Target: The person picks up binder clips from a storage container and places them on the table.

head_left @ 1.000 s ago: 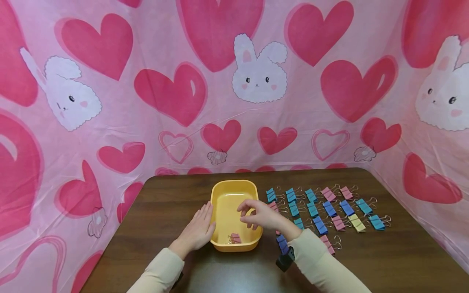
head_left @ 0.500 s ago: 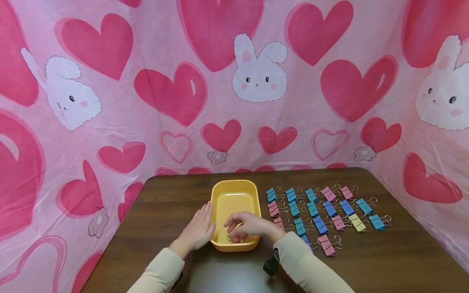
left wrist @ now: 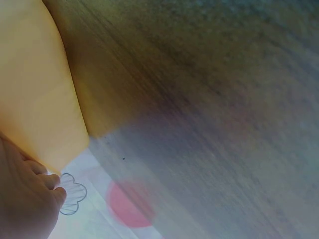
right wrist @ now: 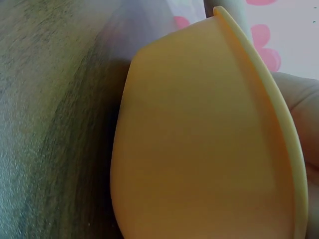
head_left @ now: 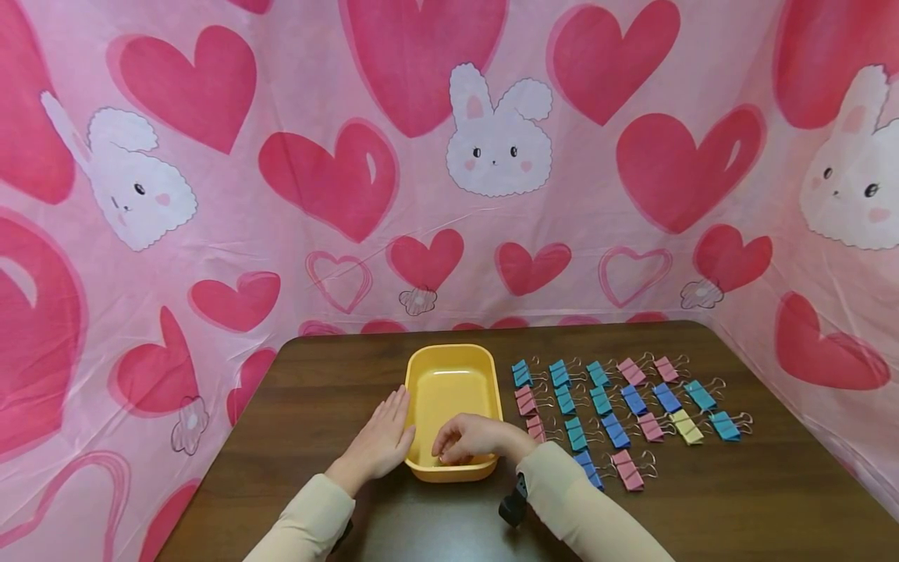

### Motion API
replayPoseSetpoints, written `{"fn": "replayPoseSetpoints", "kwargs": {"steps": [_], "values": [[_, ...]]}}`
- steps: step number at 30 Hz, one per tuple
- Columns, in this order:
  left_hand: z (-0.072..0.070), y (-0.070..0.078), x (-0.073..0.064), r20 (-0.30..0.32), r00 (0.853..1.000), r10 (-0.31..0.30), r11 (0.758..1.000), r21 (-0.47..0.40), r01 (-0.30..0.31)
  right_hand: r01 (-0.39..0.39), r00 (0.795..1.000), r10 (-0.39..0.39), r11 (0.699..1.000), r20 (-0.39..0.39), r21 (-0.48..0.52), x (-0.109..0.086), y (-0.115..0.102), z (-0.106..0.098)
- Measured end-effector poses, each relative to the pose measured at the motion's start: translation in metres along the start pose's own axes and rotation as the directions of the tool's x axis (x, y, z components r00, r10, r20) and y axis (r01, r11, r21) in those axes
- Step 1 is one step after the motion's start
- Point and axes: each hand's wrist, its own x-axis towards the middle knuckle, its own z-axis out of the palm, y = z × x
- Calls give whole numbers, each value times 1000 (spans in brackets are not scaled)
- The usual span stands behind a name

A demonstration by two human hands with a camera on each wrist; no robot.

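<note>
A yellow plastic bin (head_left: 455,361) stands on the table. My left hand (head_left: 375,441) lies with straight fingers along its left rim; the left wrist view shows these fingers (left wrist: 52,181) against the bin wall (left wrist: 40,84). My right hand (head_left: 467,439) reaches inside the bin near its front end, fingers curled and thumb drawn in. It pinches down where a pink binder clip lay; the clip is now almost wholly hidden behind the fingers. In the right wrist view the bin's outer wall (right wrist: 199,129) blocks most of the hand (right wrist: 304,119).
Right of the bin, binder clips lie in rough rows: teal (head_left: 522,373), pink (head_left: 628,471), blue (head_left: 588,470) and one yellow (head_left: 686,427). My right sleeve (head_left: 569,488) passes in front of the nearest ones. A pink heart-print cloth (head_left: 492,218) hangs behind the table.
My right hand has moved left and down inside the bin onto the pink binder clip, and its fingers have drawn together, covering the clip. The left hand stays at the rim.
</note>
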Motion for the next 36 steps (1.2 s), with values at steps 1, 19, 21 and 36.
{"fn": "replayPoseSetpoints", "kwargs": {"steps": [1,19,21,36], "values": [[0,0,0,3,1000,-1,1000,1,1,2,1000,-2,1000,-1,-1,0,0,0],[1,1,1,16,1000,-21,1000,-6,21,104,990,-89,984,-114,142,-4,0,0],[1,1,1,13,1000,-18,1000,-3,18,124,985,-101,978,-138,169,-7,0,-2],[0,1,0,-1,1000,0,1000,3,0,191,918,-101,960,-383,204,-41,1,-32]]}}
